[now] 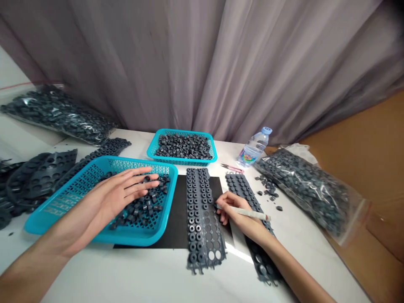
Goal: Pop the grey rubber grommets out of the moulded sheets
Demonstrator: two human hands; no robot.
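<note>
My left hand (124,191) lies flat with fingers stretched out inside a tilted teal basket (63,198), resting on loose dark rubber rings (148,202). My right hand (235,210) is closed in a pen grip on a thin white stick tool (249,213), whose tip touches the right edge of a grey rubber sheet (198,210) full of rings and punched-out holes. That sheet lies on a black mat (176,219). A second ring sheet (244,191) sits under my right forearm.
A second teal basket (182,146) of rings stands at the back. Clear bags of rings lie at the right (311,189) and far left (59,111). Emptied sheets (41,172) pile up at left. A water bottle (255,147), pink snips (232,168), curtain behind, cardboard at right.
</note>
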